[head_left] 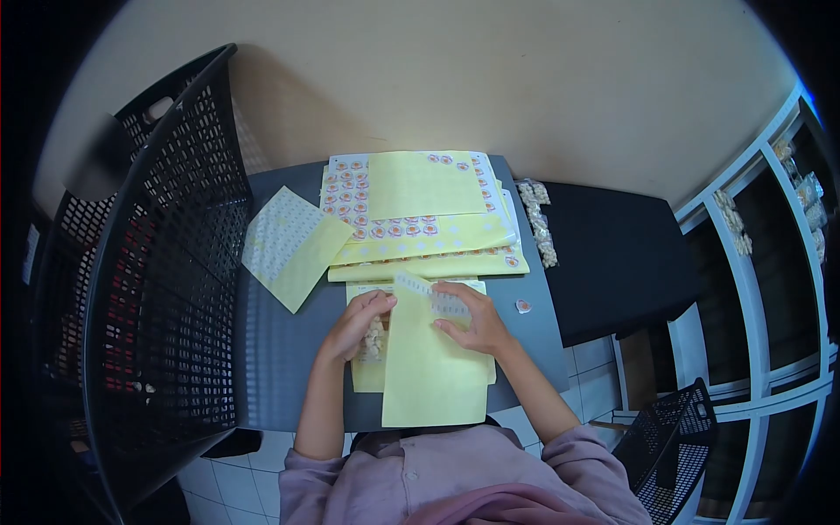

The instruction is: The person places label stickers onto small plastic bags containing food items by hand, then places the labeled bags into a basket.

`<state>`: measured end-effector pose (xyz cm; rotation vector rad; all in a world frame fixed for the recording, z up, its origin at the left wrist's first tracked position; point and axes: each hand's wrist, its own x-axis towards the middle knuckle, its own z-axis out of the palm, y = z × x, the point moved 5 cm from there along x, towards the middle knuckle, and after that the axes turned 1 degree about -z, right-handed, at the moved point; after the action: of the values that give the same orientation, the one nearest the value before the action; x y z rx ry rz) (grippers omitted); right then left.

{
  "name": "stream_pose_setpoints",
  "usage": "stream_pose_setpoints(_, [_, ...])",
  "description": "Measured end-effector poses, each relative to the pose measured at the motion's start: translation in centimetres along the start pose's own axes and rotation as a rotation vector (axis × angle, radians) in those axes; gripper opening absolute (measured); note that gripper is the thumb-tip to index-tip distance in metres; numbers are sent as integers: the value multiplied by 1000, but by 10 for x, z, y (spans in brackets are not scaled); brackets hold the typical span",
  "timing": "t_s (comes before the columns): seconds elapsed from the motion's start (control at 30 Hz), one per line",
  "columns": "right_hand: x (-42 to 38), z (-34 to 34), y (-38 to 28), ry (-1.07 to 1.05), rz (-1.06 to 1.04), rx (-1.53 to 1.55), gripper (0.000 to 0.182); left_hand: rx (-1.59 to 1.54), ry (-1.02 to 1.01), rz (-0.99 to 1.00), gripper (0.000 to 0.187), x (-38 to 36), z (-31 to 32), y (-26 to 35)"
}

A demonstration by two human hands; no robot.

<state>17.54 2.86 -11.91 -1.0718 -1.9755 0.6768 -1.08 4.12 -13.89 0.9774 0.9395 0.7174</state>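
A pale yellow sheet (435,372) with a strip of small white labels along its top hangs over the front of the grey table. My right hand (472,322) grips it at the upper right, with fingers over the labels and thumb below. My left hand (360,322) is curled at the left, fingertips at the sheet's upper left edge; what its fingers hold is partly hidden. Beneath that hand lies a clear packet of pale pieces (374,339), on more yellow paper (368,378). A single round sticker (523,306) lies right of my right hand.
Sticker sheets (350,188) are stacked at the table's back, with another label sheet (302,254) at the left. A large black basket (162,254) stands left. Small packets (540,223) lie beside a black surface (612,254). White shelving (757,306) and a smaller basket (669,455) are right.
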Motion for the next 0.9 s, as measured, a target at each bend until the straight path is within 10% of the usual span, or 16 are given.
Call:
stream_pose_setpoints(0.23, [-3, -1, 4, 92, -65, 72, 38, -211, -68, -222, 48, 1, 22, -11])
stream_pose_setpoints(0.9, [-5, -5, 14, 246, 3, 86, 9, -189, 19, -26, 34, -1, -13, -10])
